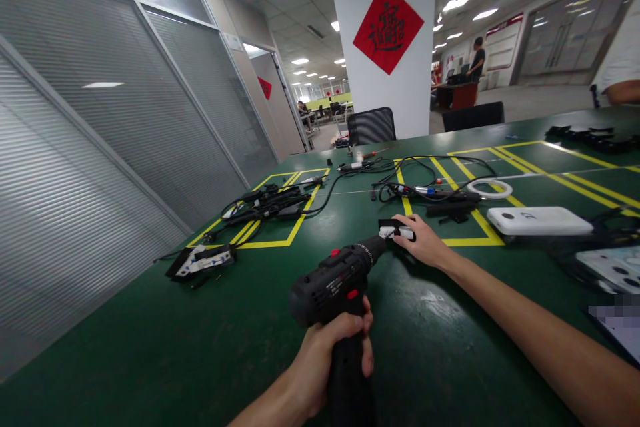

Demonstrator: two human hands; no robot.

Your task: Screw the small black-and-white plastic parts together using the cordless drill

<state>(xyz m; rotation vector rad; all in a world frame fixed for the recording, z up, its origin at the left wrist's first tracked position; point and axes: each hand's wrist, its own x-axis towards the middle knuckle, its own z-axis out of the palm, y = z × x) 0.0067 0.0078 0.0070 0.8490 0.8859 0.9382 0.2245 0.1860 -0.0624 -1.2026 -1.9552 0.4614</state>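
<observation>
My left hand [327, 353] is wrapped round the grip of a black cordless drill [340, 277] with red buttons, near the bottom centre. The drill points away from me, and its tip meets a small black and white part [397, 230] lying on the green table [200, 333]. My right hand [425, 240] rests on the table just right of the drill tip, its fingers closed on that small part, pinning it down. My right forearm runs in from the lower right.
Yellow tape marks squares on the table, holding tangled black cables and tools [270, 203]. A black and white piece [200, 260] lies at the left. A white ring [490, 188] and a white box [540, 220] sit on the right. Black chairs [371, 125] stand behind the table, and another person's arm [623, 90] shows at far right.
</observation>
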